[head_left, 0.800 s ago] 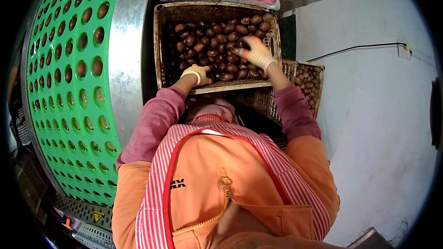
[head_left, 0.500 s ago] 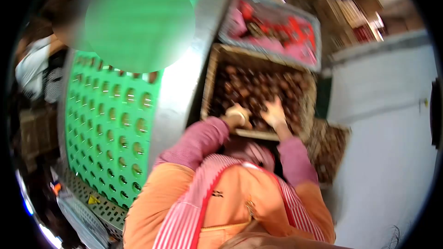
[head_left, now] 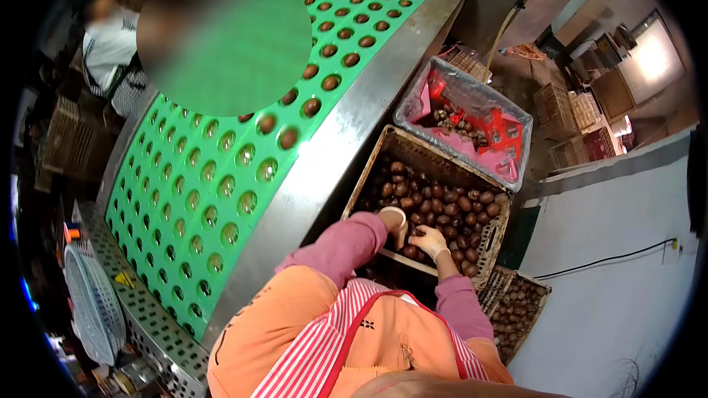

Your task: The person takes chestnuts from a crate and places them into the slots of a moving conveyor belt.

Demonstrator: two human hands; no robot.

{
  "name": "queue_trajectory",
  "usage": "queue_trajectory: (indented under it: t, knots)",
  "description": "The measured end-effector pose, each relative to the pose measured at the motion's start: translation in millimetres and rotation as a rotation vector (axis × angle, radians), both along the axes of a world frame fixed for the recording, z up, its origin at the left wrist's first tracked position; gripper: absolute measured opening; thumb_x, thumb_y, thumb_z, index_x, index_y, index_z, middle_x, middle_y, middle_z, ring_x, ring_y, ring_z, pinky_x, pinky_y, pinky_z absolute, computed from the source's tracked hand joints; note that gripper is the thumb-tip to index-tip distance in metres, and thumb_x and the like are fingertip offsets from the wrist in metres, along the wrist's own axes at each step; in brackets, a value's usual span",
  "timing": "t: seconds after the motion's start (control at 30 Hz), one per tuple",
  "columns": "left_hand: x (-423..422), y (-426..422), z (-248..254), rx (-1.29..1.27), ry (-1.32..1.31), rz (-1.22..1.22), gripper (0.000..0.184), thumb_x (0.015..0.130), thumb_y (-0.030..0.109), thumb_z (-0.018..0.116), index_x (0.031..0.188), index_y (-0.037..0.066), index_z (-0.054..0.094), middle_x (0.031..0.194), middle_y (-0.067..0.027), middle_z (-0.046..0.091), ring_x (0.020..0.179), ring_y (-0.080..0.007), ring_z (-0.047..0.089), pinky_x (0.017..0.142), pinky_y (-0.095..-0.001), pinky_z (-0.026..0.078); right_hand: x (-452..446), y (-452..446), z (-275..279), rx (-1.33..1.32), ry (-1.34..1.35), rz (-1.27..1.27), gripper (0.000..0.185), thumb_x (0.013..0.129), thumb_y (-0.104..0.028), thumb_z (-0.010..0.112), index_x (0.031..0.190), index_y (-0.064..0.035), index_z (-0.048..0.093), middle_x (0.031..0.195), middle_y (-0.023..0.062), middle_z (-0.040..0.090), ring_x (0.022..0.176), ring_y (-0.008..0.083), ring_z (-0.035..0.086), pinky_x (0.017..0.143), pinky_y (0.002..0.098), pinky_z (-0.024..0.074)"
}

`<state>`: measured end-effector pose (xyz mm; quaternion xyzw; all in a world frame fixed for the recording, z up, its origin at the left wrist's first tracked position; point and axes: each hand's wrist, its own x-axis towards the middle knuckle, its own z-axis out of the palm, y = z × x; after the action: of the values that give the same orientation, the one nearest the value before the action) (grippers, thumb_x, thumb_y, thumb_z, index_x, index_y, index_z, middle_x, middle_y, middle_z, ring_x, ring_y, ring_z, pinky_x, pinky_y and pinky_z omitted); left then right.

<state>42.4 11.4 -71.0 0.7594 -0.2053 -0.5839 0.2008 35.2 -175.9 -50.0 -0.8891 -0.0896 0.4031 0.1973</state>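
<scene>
Reaching into crate (head_left: 435, 160), left hand (head_left: 396, 225) partly hidden, right hand (head_left: 431, 242) curled over brown ovals (head_left: 451, 209), cannot tell if gripping

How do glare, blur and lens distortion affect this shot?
Head view: glare whitens the bright panel at upper right and a spot on the metal rim; a round blurred patch hides part of the green sheet; the wide lens bends straight edges and blackens the corners; the crate's interior looks dim.

The right hand (head_left: 430, 242) has moved from the crate's (head_left: 436, 162) right side to its near side, closing the wide gap to the left hand (head_left: 394, 225).
</scene>
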Motion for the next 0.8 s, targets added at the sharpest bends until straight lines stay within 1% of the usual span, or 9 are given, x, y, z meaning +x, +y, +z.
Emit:
queue_trajectory:
  t: [0.13, 0.23, 0.27, 0.3, 0.43, 0.57, 0.63, 0.7, 0.8]
  knots:
    - [-8.9, -4.1, 42.6, 0.135, 0.086, 0.034, 0.059, 0.070, 0.047, 0.080, 0.117, 0.012, 0.070, 0.135, -0.0124, 0.058, 0.117, -0.0302, 0.058, 0.094, -0.0443, 0.047, -2.3, -13.0, -15.6, 0.143, 0.052, -0.084, 0.066, 0.071, -0.037, 0.078, 0.125, -0.0036, 0.060, 0.128, 0.0194, 0.061, 0.111, 0.0329, 0.062, 0.091, 0.0365, 0.0485]
    - [-22.9, 1.2, 39.6, 0.083, -0.104, 0.128, 0.069, 0.067, 0.042, 0.079, 0.125, 0.008, 0.064, 0.123, -0.0166, 0.064, 0.112, -0.0344, 0.061, 0.091, -0.0440, 0.049, -1.0, -17.0, -14.0, 0.440, 0.219, -0.357, 0.061, 0.079, -0.033, 0.078, 0.130, -0.0078, 0.056, 0.116, 0.0076, 0.063, 0.100, 0.0241, 0.058, 0.085, 0.0331, 0.0463]
    - [-29.7, 10.4, 50.6, -0.003, -0.184, 0.247, 0.071, 0.065, 0.041, 0.080, 0.124, 0.006, 0.063, 0.121, -0.0184, 0.065, 0.110, -0.0350, 0.062, 0.091, -0.0444, 0.049, -13.8, 9.2, 59.3, 0.420, 0.335, -0.702, 0.057, 0.080, -0.035, 0.077, 0.129, -0.0125, 0.057, 0.109, 0.0029, 0.062, 0.092, 0.0194, 0.056, 0.079, 0.0297, 0.0433]
    - [-38.3, 22.9, 72.9, -0.087, -0.270, 0.364, 0.072, 0.063, 0.041, 0.080, 0.124, 0.005, 0.063, 0.118, -0.0202, 0.065, 0.109, -0.0355, 0.062, 0.091, -0.0449, 0.049, -4.3, 6.0, 48.0, 0.519, 0.400, -0.871, 0.050, 0.082, -0.043, 0.074, 0.121, -0.0175, 0.059, 0.106, -0.0017, 0.063, 0.086, 0.0158, 0.056, 0.070, 0.0265, 0.0420]
    - [-89.8, 89.2, 128.8, -0.624, -0.726, 0.827, 0.062, 0.064, 0.037, 0.080, 0.113, 0.003, 0.064, 0.121, -0.0219, 0.054, 0.116, -0.0380, 0.051, 0.101, -0.0411, 0.041, 12.7, 39.4, 71.1, 1.036, 0.785, -1.052, 0.049, 0.082, -0.060, 0.067, 0.109, -0.0202, 0.061, 0.106, -0.0051, 0.065, 0.076, 0.0140, 0.059, 0.047, 0.0192, 0.0371]
    - [-190.5, 174.7, 185.9, -0.477, -0.875, 1.406, 0.061, 0.063, 0.033, 0.081, 0.113, 0.004, 0.062, 0.130, -0.0191, 0.049, 0.124, -0.0347, 0.046, 0.107, -0.0410, 0.037, 31.6, 119.7, 106.0, 1.155, 0.942, -0.557, 0.046, 0.085, -0.042, 0.069, 0.123, -0.0179, 0.058, 0.104, -0.0034, 0.063, 0.073, 0.0114, 0.056, 0.049, 0.0182, 0.0361]
    - [-242.4, 230.6, 163.1, -0.276, -1.211, 1.538, 0.060, 0.065, 0.032, 0.080, 0.113, 0.001, 0.060, 0.118, -0.0160, 0.054, 0.109, -0.0298, 0.054, 0.095, -0.0384, 0.046, 5.0, 184.2, 170.3, 0.916, 0.462, -0.294, 0.046, 0.082, -0.030, 0.074, 0.123, -0.0158, 0.058, 0.104, -0.0017, 0.061, 0.078, 0.0122, 0.057, 0.058, 0.0202, 0.0430]
    - [-280.5, 267.9, 164.2, -0.528, -0.991, 2.066, 0.063, 0.069, 0.026, 0.081, 0.122, 0.004, 0.056, 0.116, -0.0118, 0.056, 0.101, -0.0247, 0.057, 0.088, -0.0359, 0.049, 5.8, 246.7, 165.1, 0.978, 0.218, 0.138, 0.051, 0.075, -0.024, 0.078, 0.122, -0.0133, 0.060, 0.112, 0.0048, 0.059, 0.090, 0.0192, 0.061, 0.073, 0.0282, 0.0506]
    - [-299.2, 314.9, 148.5, -0.459, -0.715, 2.309, 0.063, 0.070, 0.024, 0.082, 0.124, 0.005, 0.057, 0.112, -0.0069, 0.060, 0.098, -0.0221, 0.057, 0.086, -0.0343, 0.051, -16.5, 355.6, 171.2, 0.908, -0.480, 0.618, 0.055, 0.067, -0.022, 0.080, 0.118, -0.0147, 0.063, 0.123, 0.0150, 0.051, 0.105, 0.0311, 0.058, 0.089, 0.0394, 0.0504]
